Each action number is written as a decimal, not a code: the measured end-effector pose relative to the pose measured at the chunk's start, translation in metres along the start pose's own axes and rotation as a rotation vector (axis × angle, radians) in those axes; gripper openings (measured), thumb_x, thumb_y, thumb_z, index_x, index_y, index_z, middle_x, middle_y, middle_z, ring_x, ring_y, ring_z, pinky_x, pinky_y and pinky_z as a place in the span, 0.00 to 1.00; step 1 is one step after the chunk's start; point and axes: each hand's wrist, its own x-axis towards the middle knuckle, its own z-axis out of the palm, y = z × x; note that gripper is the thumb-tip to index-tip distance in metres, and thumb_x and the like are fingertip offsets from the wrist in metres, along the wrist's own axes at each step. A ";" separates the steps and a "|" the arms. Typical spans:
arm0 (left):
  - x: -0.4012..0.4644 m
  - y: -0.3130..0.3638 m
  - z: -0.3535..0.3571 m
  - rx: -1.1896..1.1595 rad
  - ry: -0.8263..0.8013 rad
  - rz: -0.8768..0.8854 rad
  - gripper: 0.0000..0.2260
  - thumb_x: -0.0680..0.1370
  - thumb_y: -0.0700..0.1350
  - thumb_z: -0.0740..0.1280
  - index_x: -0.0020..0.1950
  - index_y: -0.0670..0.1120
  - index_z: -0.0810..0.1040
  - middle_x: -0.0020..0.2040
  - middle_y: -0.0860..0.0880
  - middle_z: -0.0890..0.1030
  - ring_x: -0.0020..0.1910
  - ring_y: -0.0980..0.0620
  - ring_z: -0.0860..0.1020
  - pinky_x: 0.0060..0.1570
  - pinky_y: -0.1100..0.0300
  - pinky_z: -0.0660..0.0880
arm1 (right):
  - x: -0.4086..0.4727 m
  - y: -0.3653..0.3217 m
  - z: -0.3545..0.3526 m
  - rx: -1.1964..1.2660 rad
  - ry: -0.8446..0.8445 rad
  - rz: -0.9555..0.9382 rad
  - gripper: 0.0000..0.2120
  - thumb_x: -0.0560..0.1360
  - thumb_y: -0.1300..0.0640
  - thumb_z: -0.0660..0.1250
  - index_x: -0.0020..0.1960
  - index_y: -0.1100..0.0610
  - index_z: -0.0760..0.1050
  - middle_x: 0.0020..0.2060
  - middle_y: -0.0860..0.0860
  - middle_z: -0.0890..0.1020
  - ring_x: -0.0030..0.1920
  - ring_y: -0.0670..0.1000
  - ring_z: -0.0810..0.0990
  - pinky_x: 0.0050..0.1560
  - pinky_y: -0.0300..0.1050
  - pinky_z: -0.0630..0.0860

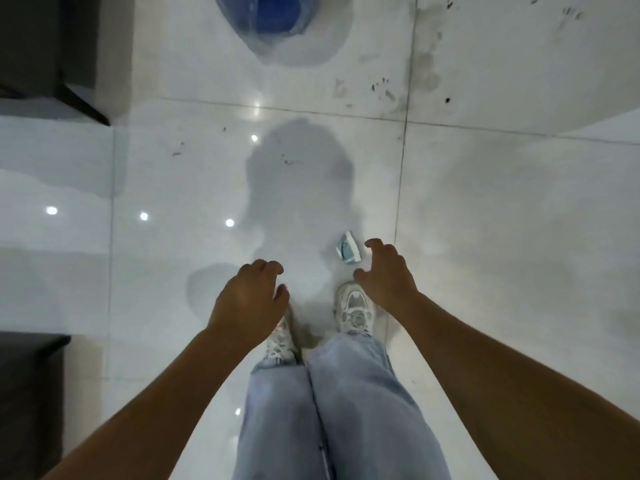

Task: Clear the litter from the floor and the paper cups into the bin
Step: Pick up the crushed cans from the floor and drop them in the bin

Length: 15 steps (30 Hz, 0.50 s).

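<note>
I am holding left hand (250, 295) and right hand (387, 271) loosely curled, empty; reaching for the far blue wrapper (347, 248), pinching low.

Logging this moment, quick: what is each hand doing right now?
Left hand: open, fingers loosely curled, holding nothing.
Right hand: open, empty, beside the blue-white litter.

Count: 1 piece of litter (347, 248) on the floor (502, 220), 1 blue bin (277, 13), 2 hands, 2 white shoes, 2 dark furniture pieces.
</note>
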 end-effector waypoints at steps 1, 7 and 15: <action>0.015 -0.007 0.018 -0.008 -0.011 -0.011 0.15 0.80 0.49 0.59 0.66 0.47 0.71 0.59 0.49 0.76 0.57 0.51 0.74 0.52 0.61 0.70 | 0.020 0.009 0.016 -0.001 -0.008 0.008 0.25 0.75 0.55 0.64 0.70 0.56 0.63 0.61 0.58 0.72 0.61 0.60 0.72 0.54 0.49 0.71; 0.094 -0.044 0.120 0.049 -0.089 0.017 0.16 0.80 0.49 0.58 0.67 0.46 0.70 0.60 0.48 0.76 0.57 0.50 0.74 0.52 0.59 0.70 | 0.129 0.055 0.103 -0.054 0.002 0.025 0.28 0.75 0.55 0.66 0.71 0.60 0.61 0.62 0.60 0.71 0.62 0.62 0.70 0.57 0.51 0.70; 0.148 -0.078 0.202 0.077 -0.162 0.077 0.16 0.81 0.50 0.56 0.67 0.48 0.70 0.60 0.50 0.76 0.57 0.52 0.74 0.51 0.63 0.68 | 0.219 0.069 0.185 0.001 0.114 0.129 0.39 0.68 0.51 0.74 0.71 0.60 0.59 0.67 0.58 0.65 0.65 0.59 0.66 0.61 0.49 0.68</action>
